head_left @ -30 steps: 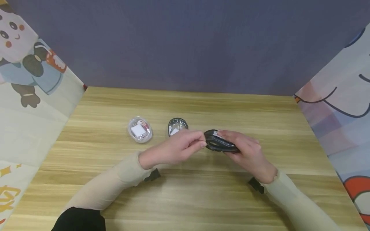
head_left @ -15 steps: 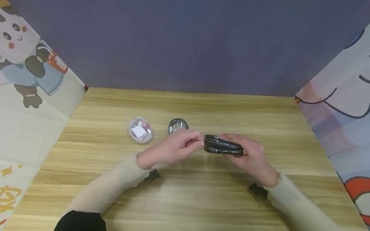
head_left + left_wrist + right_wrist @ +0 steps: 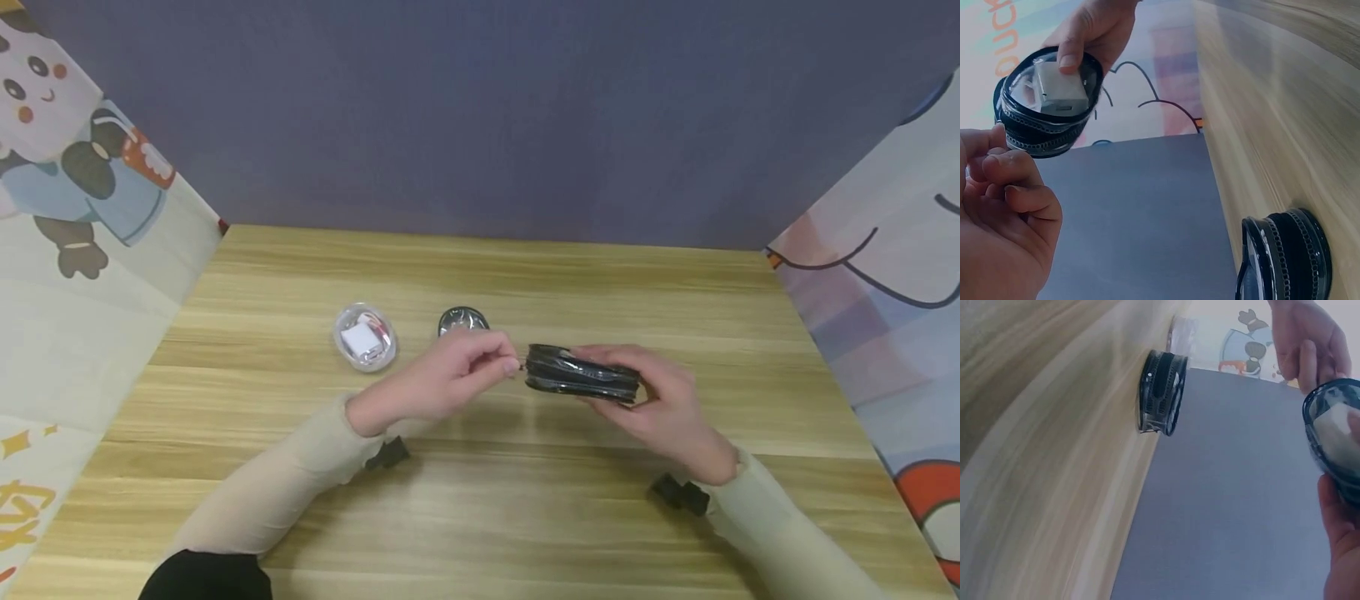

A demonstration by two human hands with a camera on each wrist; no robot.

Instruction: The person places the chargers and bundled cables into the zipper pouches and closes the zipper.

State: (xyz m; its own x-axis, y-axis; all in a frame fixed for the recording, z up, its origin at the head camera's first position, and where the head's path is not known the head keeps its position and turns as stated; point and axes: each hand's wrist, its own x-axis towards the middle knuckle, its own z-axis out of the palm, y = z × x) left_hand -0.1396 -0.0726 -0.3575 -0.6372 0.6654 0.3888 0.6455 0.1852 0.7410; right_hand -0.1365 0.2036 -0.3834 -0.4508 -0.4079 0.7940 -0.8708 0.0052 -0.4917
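Note:
My right hand [image 3: 660, 404] grips a small black-edged zippered pouch [image 3: 581, 375] above the table, fingers on one side and thumb on the other. Through its clear face in the left wrist view, a white charger block [image 3: 1059, 90] shows inside. My left hand [image 3: 446, 379] is at the pouch's left end, thumb and fingertips pinching the small zipper pull [image 3: 522, 367], which is mostly hidden by them. A second black-edged clear pouch [image 3: 462, 318] stands on the table behind the left hand, partly covered by it. In the right wrist view this pouch [image 3: 1162, 392] shows its zipper side.
A clear round-cornered case [image 3: 365, 337] with a white block and a reddish cable inside lies left of the second pouch. The wood-grain table [image 3: 525, 517] ends at a dark blue-grey panel [image 3: 480, 117]. Printed cartoon panels flank both sides.
The held pouch has turned so its zippered edge faces up more, and its opening looks narrower. My left hand has shifted slightly left, the right hand slightly right.

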